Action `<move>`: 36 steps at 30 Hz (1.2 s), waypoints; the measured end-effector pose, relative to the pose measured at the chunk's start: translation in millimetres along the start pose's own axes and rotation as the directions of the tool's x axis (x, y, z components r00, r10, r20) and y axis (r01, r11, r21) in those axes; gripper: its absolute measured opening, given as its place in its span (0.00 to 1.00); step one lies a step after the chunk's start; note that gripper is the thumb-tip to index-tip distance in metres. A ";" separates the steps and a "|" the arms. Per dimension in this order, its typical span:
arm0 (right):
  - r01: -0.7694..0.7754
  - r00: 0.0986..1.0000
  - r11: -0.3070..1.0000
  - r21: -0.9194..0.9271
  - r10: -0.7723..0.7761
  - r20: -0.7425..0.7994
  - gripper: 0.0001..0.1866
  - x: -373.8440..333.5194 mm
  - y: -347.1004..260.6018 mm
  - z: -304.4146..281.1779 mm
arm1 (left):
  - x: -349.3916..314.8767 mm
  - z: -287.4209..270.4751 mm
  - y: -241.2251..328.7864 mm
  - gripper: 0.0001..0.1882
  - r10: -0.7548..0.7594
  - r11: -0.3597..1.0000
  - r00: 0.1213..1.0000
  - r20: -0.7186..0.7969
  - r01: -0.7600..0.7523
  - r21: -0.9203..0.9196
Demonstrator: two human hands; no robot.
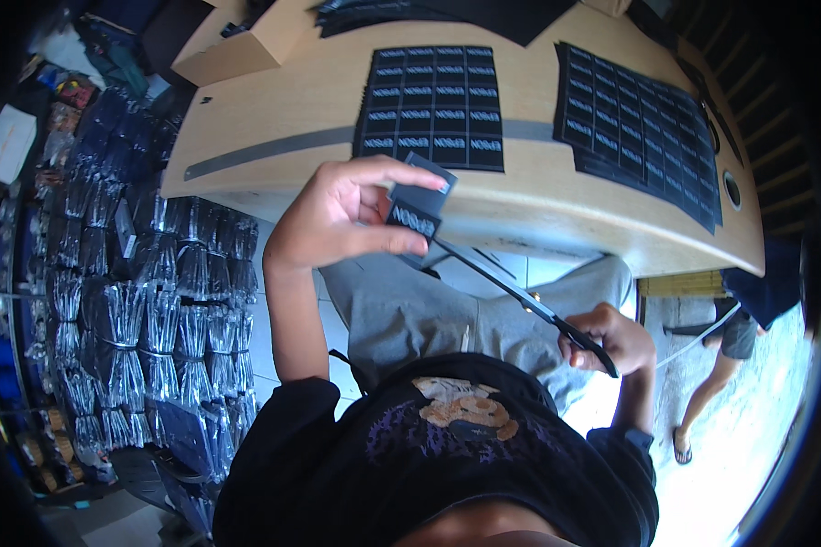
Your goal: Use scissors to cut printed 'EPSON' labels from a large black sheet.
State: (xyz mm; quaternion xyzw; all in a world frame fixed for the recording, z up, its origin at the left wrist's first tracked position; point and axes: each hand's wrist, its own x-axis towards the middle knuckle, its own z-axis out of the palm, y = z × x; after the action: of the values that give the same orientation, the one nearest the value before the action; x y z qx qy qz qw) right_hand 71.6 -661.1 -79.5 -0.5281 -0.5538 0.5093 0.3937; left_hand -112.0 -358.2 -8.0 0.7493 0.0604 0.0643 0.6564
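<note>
Between the thumb and fingers of my left hand are small black label pieces with white print, held just off the table's near edge. One piece sits at an angle behind another. My right hand grips the handles of a pair of long dark scissors, its fingers partly hidden by them. The blades point up and left, and their tips reach the lower edge of the labels. Whether the blades touch the labels I cannot tell.
On the wooden table lie a black label sheet, a stack of similar sheets and a long metal ruler. A cardboard box stands far left. Plastic-wrapped bundles fill the left side. Another person's leg shows at right.
</note>
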 end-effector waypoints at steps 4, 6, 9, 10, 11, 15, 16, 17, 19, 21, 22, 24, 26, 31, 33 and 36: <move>-0.070 0.989 0.995 0.073 0.079 -0.128 0.21 -17.3 7.3 4.8 | 34.6 -58.7 -5.7 0.14 0.195 0.964 0.934 -0.299 -0.126 0.234; -0.101 0.977 0.989 0.111 0.120 -0.177 0.22 -22.4 1.0 8.6 | 62.2 -106.9 -8.0 0.13 0.321 0.904 0.849 -0.419 -0.142 0.404; -0.169 0.955 0.977 0.127 0.194 -0.222 0.23 -35.8 -3.3 14.9 | 111.3 -190.2 -1.5 0.14 0.519 0.810 0.646 -0.560 -0.163 0.563; -0.151 0.955 0.978 0.145 0.183 -0.235 0.23 -36.9 -2.9 17.5 | 127.1 -220.6 -3.8 0.16 0.597 0.778 0.550 -0.584 -0.217 0.590; -0.144 0.955 0.978 0.152 0.178 -0.236 0.22 -36.6 0.1 18.6 | 134.4 -243.3 0.2 0.16 0.614 0.765 0.537 -0.578 -0.227 0.603; -0.129 0.950 0.973 0.189 0.176 -0.259 0.21 -41.7 -5.2 27.7 | 155.7 -341.0 -16.0 0.20 0.500 0.436 0.611 -0.613 0.434 0.788; -0.118 0.951 0.974 0.192 0.166 -0.260 0.21 -41.1 -2.7 28.2 | 152.8 -358.9 -21.7 0.21 0.316 0.323 0.704 -0.636 0.550 0.770; -0.140 0.944 0.974 0.177 0.186 -0.274 0.21 -41.4 -2.2 29.0 | 155.3 -359.2 -24.1 0.22 0.357 0.366 0.680 -0.640 0.528 0.766; -0.134 0.932 0.972 0.191 0.190 -0.310 0.24 -45.7 -0.3 32.1 | 157.4 -328.9 -22.1 0.25 0.535 0.425 0.597 -0.599 0.422 0.801; -0.127 0.912 0.968 0.216 0.199 -0.357 0.26 -43.1 -0.9 37.6 | 154.8 -251.4 -15.9 0.25 0.679 0.383 0.633 -0.372 0.127 0.915; -0.118 0.886 0.969 0.217 0.201 -0.417 0.30 -41.3 0.3 40.0 | 141.0 -198.5 -5.8 0.25 0.640 0.453 0.706 -0.302 -0.030 0.891; -0.086 0.859 0.963 0.254 0.201 -0.470 0.40 -32.5 4.9 43.7 | 93.6 -114.1 0.0 0.24 0.591 0.460 0.794 -0.139 -0.191 0.867; 0.040 0.827 0.931 0.363 0.173 -0.535 0.45 -19.6 7.9 50.2 | 63.8 -46.8 -12.4 0.26 0.486 0.434 0.874 -0.022 -0.219 0.874; 0.212 0.778 0.914 0.346 0.056 -0.625 0.47 30.0 5.5 49.4 | 33.6 35.8 -52.4 0.33 0.391 0.355 0.919 -0.049 -0.101 0.930; 0.238 0.714 0.935 0.264 0.016 -0.700 0.44 45.2 2.0 54.0 | 32.2 43.0 -64.4 0.27 0.365 0.298 0.924 -0.116 0.002 0.955; 0.170 0.568 0.981 0.089 -0.024 -0.823 0.31 60.0 3.5 53.3 | 27.6 50.9 -71.3 0.22 0.449 0.349 0.884 -0.129 -0.041 0.936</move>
State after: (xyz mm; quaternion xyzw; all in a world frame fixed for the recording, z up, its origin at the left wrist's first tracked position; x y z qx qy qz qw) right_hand 12.3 -610.2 -98.2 -0.6393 -0.2954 0.2277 0.6724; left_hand -76.4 -393.7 -84.8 0.9574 0.0910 0.2579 0.0924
